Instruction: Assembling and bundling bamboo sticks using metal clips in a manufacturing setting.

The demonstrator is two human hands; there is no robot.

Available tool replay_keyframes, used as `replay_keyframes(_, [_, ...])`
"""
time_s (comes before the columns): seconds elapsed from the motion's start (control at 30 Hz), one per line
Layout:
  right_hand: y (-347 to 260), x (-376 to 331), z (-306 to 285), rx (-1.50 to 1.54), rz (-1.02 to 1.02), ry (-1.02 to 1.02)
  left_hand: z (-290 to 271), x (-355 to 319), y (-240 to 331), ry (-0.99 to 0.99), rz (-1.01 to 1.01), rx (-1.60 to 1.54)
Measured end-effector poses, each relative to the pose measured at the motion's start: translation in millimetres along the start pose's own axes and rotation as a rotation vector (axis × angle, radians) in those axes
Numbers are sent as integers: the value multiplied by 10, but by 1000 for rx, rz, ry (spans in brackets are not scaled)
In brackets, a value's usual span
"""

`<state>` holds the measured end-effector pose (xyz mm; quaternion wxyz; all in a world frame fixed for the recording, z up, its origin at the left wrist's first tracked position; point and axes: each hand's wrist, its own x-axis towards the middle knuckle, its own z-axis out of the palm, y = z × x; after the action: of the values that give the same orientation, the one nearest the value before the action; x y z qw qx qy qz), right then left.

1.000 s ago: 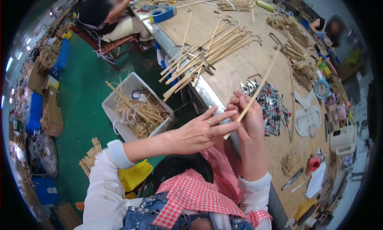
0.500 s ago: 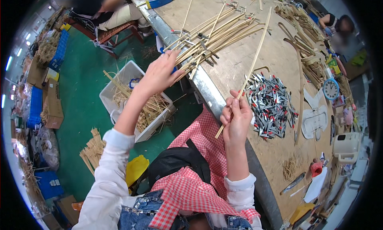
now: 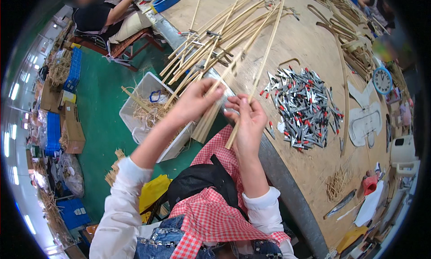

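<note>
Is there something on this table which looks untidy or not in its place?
Nothing looks clearly damaged. The heap of clips lies loose on the table, no container visible around it, and the pile of strips overhangs the edge unevenly, so both look untidy.

The strip end below the left hand is blurred

A co-worker sits on a reddish-brown chair above green flooring
</note>
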<state>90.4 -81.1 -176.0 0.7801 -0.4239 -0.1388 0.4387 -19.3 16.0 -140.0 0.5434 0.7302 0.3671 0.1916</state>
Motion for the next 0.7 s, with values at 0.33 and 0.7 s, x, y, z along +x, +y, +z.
replay_keyframes(0.33, [67,-67,-171,-55,168,-9,481,-379,-75,147,-16,-94])
replay_keyframes(0.7, [196,-76,-81,68,195,-38,524,-742,-73,243,72,463])
